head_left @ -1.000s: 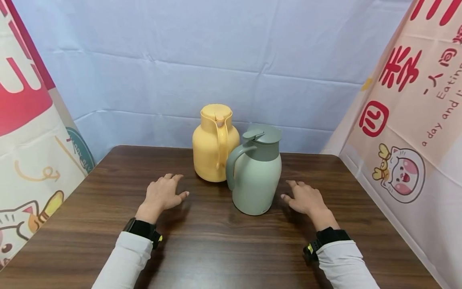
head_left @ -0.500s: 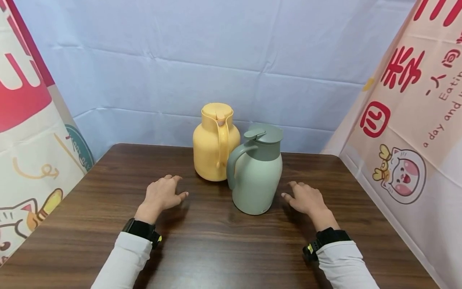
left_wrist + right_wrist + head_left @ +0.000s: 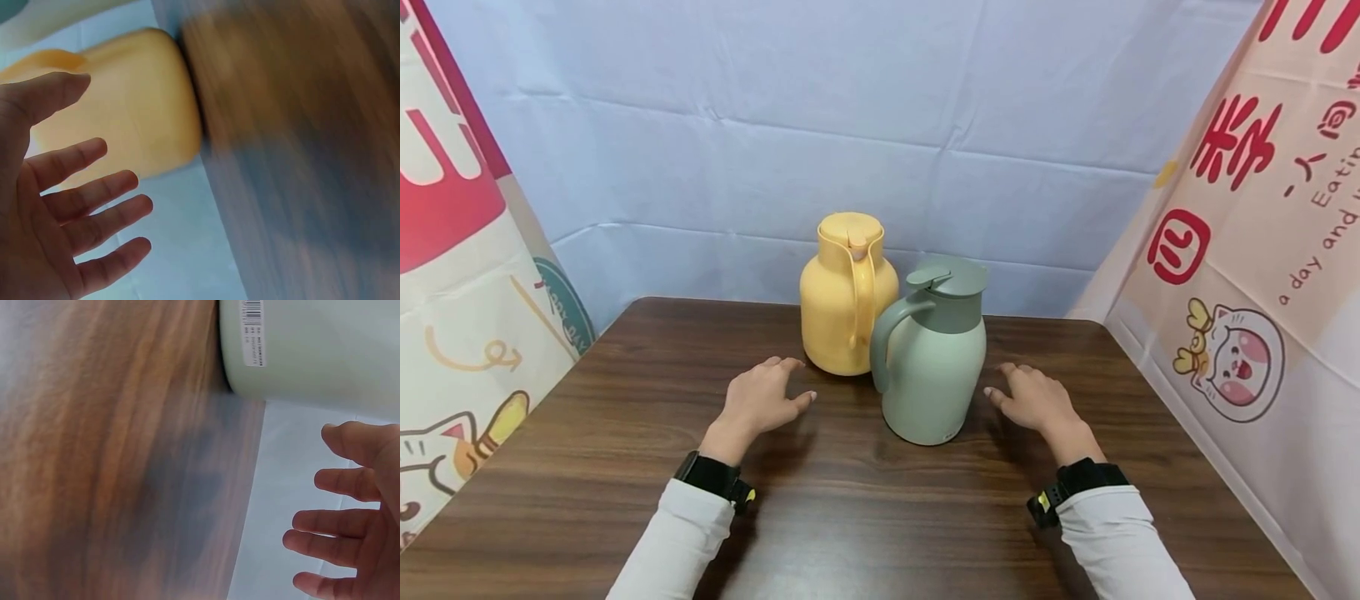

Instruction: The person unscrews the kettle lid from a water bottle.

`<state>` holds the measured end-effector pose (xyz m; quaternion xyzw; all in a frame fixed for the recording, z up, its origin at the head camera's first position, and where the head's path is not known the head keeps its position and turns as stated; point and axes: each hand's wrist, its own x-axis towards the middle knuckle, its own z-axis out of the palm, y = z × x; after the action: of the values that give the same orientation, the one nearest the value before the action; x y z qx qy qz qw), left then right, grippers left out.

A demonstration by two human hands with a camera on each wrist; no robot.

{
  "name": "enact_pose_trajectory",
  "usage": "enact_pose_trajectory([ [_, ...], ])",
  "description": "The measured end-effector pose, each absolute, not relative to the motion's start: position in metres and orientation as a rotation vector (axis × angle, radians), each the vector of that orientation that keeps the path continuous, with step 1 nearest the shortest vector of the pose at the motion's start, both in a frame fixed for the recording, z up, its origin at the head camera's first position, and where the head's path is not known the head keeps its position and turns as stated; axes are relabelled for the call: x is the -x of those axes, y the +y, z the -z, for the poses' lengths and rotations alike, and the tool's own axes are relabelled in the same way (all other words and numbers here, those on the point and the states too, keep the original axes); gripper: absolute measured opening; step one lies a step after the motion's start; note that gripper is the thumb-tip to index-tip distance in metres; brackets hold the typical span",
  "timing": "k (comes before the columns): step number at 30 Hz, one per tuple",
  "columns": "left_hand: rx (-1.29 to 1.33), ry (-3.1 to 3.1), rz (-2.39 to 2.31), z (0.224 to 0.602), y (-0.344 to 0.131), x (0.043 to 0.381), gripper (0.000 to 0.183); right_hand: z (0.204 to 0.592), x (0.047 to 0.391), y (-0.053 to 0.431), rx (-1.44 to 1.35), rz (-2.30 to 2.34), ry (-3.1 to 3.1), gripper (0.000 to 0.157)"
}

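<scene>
Two insulated jugs stand upright on the table. The yellow jug point(image 3: 829, 321) is farther back, and its handle points toward me. In front of it to the right, the pale green jug point(image 3: 936, 379) covers part of its right side; the green handle is on the left. My left hand point(image 3: 760, 398) hovers left of the yellow jug with fingers spread, holding nothing. The left wrist view has the yellow jug point(image 3: 147, 103) beyond the fingers. To the right of the green jug is my right hand point(image 3: 1036, 402), fingers extended and apart from it.
Dark wood-grain table point(image 3: 880, 517) lies under everything. A pale blue cloth point(image 3: 760, 142) hangs behind its back edge. Printed cloths point(image 3: 1232, 275) flank both sides. The green jug carries a barcode label point(image 3: 252, 334) near its base.
My left hand has moved to the right, nearer the yellow jug. My right hand has shifted only slightly. Both jugs stay in place.
</scene>
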<state>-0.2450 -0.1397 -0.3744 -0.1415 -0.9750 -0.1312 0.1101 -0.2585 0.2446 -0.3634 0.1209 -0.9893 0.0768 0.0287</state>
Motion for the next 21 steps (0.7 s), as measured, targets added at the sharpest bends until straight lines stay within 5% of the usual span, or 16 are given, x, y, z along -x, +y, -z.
enact_pose_trajectory([
  [21, 0.709, -2.636, 0.829, 0.351, -0.082, 0.234, 0.052, 0.345, 0.261, 0.25, -0.36, -0.419, -3.036, 0.051],
])
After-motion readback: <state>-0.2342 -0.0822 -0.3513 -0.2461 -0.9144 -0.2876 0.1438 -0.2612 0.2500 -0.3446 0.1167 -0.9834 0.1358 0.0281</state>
